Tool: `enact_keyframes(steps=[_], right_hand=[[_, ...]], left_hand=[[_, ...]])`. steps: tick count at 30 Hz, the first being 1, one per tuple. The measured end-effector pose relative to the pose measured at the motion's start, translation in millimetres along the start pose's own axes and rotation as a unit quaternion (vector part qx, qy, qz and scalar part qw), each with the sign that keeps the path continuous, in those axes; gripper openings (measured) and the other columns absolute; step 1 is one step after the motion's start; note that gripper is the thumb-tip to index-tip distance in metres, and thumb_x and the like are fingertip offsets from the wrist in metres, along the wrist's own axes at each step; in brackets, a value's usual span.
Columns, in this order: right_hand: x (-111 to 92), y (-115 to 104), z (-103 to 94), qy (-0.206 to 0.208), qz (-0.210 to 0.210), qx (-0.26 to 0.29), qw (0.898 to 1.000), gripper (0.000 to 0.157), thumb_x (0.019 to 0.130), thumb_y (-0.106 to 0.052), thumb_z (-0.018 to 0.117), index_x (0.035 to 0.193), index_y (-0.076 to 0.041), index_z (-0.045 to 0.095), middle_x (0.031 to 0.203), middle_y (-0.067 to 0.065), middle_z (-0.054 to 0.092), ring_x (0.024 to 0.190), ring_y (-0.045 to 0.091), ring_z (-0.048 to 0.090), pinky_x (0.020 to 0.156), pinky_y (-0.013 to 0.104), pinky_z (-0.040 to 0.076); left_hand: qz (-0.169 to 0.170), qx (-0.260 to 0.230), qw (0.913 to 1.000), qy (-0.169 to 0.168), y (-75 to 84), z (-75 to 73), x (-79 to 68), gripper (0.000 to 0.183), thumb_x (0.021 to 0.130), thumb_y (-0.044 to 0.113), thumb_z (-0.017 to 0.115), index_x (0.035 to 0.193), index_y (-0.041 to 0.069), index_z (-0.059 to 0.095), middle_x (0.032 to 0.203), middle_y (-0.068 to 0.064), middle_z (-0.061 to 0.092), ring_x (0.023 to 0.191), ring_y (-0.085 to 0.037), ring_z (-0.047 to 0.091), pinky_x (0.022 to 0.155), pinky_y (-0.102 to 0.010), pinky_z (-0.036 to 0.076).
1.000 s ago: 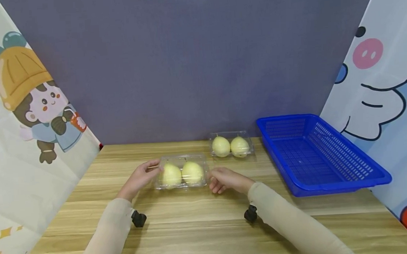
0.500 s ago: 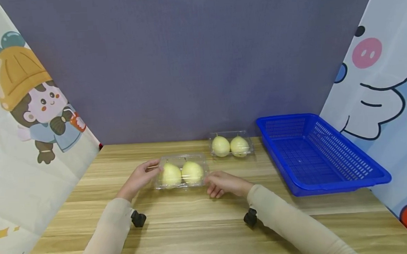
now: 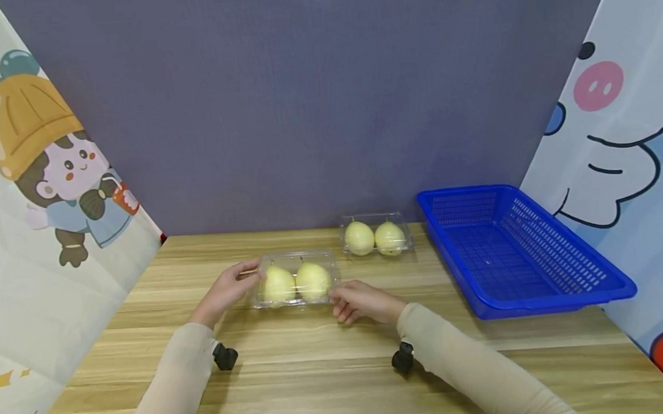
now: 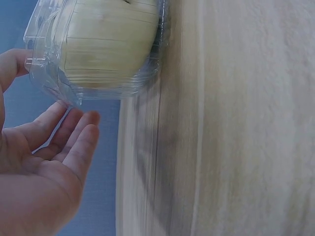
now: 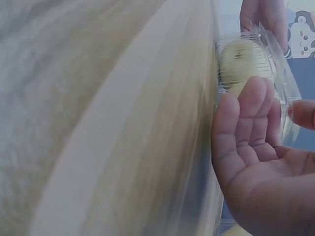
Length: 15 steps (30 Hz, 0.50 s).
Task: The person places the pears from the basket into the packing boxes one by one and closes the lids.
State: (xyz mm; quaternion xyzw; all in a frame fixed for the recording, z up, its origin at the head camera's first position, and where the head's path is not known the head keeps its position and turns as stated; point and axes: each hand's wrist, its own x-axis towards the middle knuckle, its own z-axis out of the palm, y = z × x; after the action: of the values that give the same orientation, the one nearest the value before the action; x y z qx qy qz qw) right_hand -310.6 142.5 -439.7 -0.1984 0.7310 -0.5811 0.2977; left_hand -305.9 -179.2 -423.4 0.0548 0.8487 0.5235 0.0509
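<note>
A clear plastic clamshell box (image 3: 305, 302) with two pale yellow pears stands on the table between both hands. At its left end, my left hand (image 3: 229, 290) holds the box by the corner, thumb and index finger against the plastic; the left wrist view shows the other fingers (image 4: 81, 147) bent slightly below. My right hand (image 3: 367, 302) pinches the front right corner, its thumb (image 5: 301, 114) on the rim and its other fingers curled at the front. One pear (image 4: 108, 42) fills the near end of the box in the left wrist view. The lid looks down over the pears.
A second clear box (image 3: 375, 216) with two pears stands behind, near the dark back panel (image 3: 315, 108). To the right is a blue plastic basket (image 3: 458, 269) with slotted sides. Printed cloths hang at both sides of the wooden table (image 3: 318, 383).
My right hand has slid a little left and toward me, from the right end of the box to its front right corner. The left hand and the box have stayed in place.
</note>
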Motion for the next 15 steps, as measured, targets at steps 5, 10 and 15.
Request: enact_keyframes(steps=[5, 10, 15], right_hand=[[1.2, 0.4, 1.6, 0.008, 0.001, -0.008, 1.0, 0.033, 0.103, -0.024, 0.048, 0.105, 0.007, 0.057, 0.082, 0.005, 0.06, 0.073, 0.017, 0.059, 0.071, 0.031, 0.057], [1.7, 1.4, 1.7, 0.008, -0.001, -0.008, 1.0, 0.032, 0.103, -0.024, 0.048, 0.105, 0.007, 0.057, 0.082, 0.005, 0.06, 0.073, 0.017, 0.059, 0.073, 0.032, 0.058], [2.0, 3.4, 1.5, 0.009, -0.008, -0.006, 1.0, 0.03, 0.103, -0.024, 0.048, 0.102, 0.004, 0.056, 0.081, 0.005, 0.06, 0.072, 0.016, 0.059, 0.073, 0.033, 0.057]], left_hand=[[-0.007, 0.001, 1.0, 0.0, -0.7, -0.5, -0.4, 0.066, 0.101, 0.038, 0.062, 0.154, 0.006, 0.038, 0.158, -0.017, 0.034, 0.139, -0.04, 0.037, 0.112, -0.057, 0.036], [-0.006, 0.008, 0.9999, -0.003, 1.2, -0.4, -3.3, 0.066, 0.102, 0.039, 0.059, 0.155, 0.007, 0.036, 0.158, -0.017, 0.033, 0.14, -0.04, 0.036, 0.111, -0.058, 0.036], [0.011, -0.005, 0.9999, -0.004, 3.4, -1.4, -8.8, 0.059, 0.105, 0.033, 0.054, 0.154, 0.004, 0.037, 0.156, -0.021, 0.035, 0.139, -0.041, 0.036, 0.112, -0.057, 0.035]])
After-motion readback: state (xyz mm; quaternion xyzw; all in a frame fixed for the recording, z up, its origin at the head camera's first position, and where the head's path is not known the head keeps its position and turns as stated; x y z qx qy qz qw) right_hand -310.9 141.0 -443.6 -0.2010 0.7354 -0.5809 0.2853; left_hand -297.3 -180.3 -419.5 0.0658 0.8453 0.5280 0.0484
